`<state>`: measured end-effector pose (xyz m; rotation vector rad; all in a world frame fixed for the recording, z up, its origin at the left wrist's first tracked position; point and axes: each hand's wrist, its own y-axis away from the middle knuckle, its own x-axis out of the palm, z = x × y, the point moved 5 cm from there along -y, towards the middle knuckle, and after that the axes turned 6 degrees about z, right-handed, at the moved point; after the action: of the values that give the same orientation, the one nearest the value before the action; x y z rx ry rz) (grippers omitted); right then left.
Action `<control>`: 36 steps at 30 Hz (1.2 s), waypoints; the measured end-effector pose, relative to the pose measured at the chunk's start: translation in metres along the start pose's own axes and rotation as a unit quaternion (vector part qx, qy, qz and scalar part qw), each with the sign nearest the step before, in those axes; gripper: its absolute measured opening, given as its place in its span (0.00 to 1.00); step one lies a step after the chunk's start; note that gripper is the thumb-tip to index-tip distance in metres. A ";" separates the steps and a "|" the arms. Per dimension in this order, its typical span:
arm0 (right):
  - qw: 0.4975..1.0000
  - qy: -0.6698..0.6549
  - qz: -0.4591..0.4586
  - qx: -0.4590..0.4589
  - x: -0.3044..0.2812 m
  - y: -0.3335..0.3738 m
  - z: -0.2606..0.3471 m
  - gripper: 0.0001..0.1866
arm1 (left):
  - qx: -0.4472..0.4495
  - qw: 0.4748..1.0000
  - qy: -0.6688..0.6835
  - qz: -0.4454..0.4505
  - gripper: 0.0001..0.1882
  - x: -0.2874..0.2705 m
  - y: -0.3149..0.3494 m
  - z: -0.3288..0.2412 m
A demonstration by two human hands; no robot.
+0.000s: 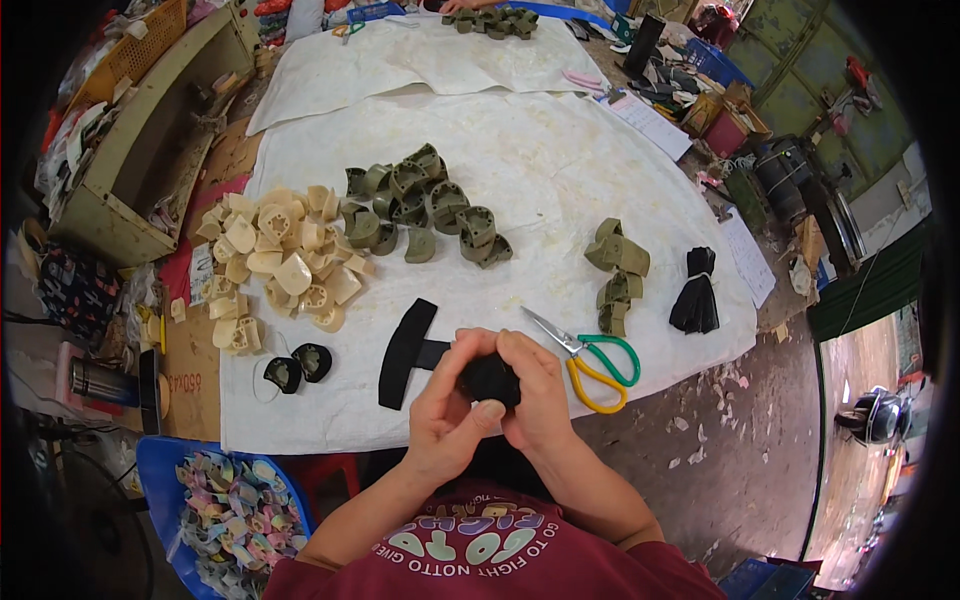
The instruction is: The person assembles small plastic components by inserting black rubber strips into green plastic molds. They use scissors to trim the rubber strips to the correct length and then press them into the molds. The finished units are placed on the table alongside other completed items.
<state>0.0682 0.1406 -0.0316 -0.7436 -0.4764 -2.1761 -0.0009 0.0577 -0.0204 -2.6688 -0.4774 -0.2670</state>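
In front of my chest, both hands are closed round a small rounded black piece (pixel 489 381). My left hand (pixel 447 405) presses its thumb on the near side, with its fingers curled over the far side. From the right, my right hand (pixel 537 388) wraps the same piece. Beside my left fingers lies a T-shaped black piece of material (pixel 407 356), its stem running under them. Scissors (pixel 578 350) with one green and one yellow handle lie partly spread near my right hand. Two black-covered cup-shaped pieces (pixel 298 367) with a loose thread sit farther left.
Cream curved plastic pieces (pixel 292 272) are heaped at left, beside olive ones (pixel 410 195). More olive pieces (pixel 617 270) and a tied black bundle (pixel 697 292) lie right on the white sheet (pixel 560 150). A blue basin (pixel 160 462) of colourful scraps stands below the table's left edge.
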 end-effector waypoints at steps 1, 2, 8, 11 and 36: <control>1.000 -0.004 0.011 0.003 -0.001 0.000 0.000 0.13 | -0.006 0.999 0.038 -0.014 0.37 -0.001 0.001 0.003; 0.999 -0.008 0.032 -0.010 0.001 -0.004 0.002 0.14 | -0.006 0.997 0.072 -0.018 0.40 -0.005 -0.001 0.006; 0.992 0.107 0.026 -0.068 0.018 0.006 0.002 0.15 | -0.016 0.995 0.088 -0.032 0.36 -0.014 0.004 0.009; 0.991 0.125 0.026 -0.045 0.007 -0.001 -0.005 0.17 | -0.015 0.994 0.105 -0.020 0.36 -0.015 0.004 0.011; 0.953 0.274 0.012 -0.126 0.002 0.000 0.015 0.15 | 0.024 0.969 -0.239 -0.051 0.35 -0.013 -0.004 -0.022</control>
<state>0.0721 0.1478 -0.0188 -0.2416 0.0974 -2.3188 -0.0170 0.0475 -0.0025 -2.6542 -0.7561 0.3679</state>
